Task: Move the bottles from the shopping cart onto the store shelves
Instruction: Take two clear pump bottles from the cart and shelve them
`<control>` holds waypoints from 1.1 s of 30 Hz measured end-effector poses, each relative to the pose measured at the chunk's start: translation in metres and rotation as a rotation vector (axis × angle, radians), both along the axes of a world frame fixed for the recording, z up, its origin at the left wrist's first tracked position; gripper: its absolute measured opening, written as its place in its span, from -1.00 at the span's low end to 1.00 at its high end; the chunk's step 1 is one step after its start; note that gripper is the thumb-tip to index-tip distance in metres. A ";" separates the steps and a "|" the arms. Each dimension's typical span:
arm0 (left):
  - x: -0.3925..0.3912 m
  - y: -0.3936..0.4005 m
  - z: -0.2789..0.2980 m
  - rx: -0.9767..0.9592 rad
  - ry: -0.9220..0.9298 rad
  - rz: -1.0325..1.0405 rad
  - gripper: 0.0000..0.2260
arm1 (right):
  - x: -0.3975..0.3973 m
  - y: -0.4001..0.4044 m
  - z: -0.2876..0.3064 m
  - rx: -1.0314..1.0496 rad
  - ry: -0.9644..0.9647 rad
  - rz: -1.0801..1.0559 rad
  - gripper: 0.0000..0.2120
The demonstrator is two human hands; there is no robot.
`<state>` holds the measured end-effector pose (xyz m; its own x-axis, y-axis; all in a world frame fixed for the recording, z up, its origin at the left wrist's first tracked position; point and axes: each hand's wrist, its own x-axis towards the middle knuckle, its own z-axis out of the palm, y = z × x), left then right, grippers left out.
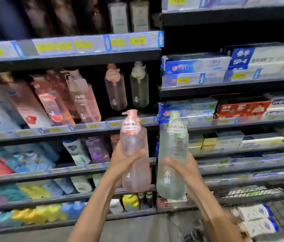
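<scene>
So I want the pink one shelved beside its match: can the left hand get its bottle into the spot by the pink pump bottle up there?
Probably yes. The left hand holds the pink bottle just below that shelf, and the dark gap left of the shelved pink pump bottle looks open, with nothing in between.

One head-worn camera looks forward and slightly down, close to the store shelves [71, 55]. Both forearms rise from the bottom edge toward those shelves

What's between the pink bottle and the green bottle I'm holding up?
Nothing held or touching: in the head view a narrow gap separates the pink bottle from the green bottle, and through it only the dark shelf upright behind shows.
</scene>
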<state>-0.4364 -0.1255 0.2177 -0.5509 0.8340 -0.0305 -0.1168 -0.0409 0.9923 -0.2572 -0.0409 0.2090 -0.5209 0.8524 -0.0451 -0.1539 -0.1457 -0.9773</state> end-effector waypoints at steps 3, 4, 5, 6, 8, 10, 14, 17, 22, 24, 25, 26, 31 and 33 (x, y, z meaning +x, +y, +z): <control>-0.033 -0.010 0.008 0.011 0.025 0.013 -0.38 | -0.034 -0.010 0.008 0.008 0.026 -0.006 -0.51; -0.043 -0.013 0.010 0.012 0.027 0.014 -0.44 | -0.043 -0.013 0.010 0.016 0.028 -0.011 -0.52; -0.051 -0.014 0.012 0.008 0.030 0.019 -0.53 | -0.051 -0.015 0.013 0.025 0.028 -0.016 -0.53; -0.058 -0.015 0.014 -0.002 0.034 0.033 -0.61 | -0.058 -0.017 0.016 0.034 0.027 -0.018 -0.52; -0.071 -0.015 0.020 -0.027 0.048 0.062 -0.71 | -0.069 -0.021 0.022 0.063 0.018 -0.009 -0.49; -0.083 -0.013 0.028 -0.034 0.094 0.079 -0.69 | -0.077 -0.023 0.027 0.089 0.014 0.002 -0.44; -0.106 0.000 0.046 0.034 0.184 0.081 -0.56 | -0.091 -0.020 0.039 0.111 0.046 0.011 -0.45; -0.118 0.018 0.062 0.095 0.277 0.150 -0.45 | -0.098 -0.011 0.047 0.124 0.072 0.020 -0.43; -0.139 0.054 0.082 0.203 0.388 0.220 -0.38 | -0.105 0.014 0.055 0.177 0.103 0.035 -0.37; -0.145 0.065 0.083 0.227 0.432 0.207 -0.32 | -0.107 0.024 0.050 0.192 0.112 0.031 -0.37; -0.148 0.070 0.082 0.237 0.447 0.201 -0.30 | -0.108 0.029 0.047 0.201 0.117 0.031 -0.36; -0.151 0.075 0.080 0.243 0.459 0.199 -0.29 | -0.109 0.034 0.045 0.213 0.120 0.032 -0.34; -0.165 0.100 0.061 0.230 0.507 0.228 -0.42 | -0.112 0.050 0.035 0.255 0.138 0.042 -0.31; -0.168 0.106 0.053 0.214 0.525 0.224 -0.49 | -0.113 0.055 0.032 0.269 0.142 0.054 -0.35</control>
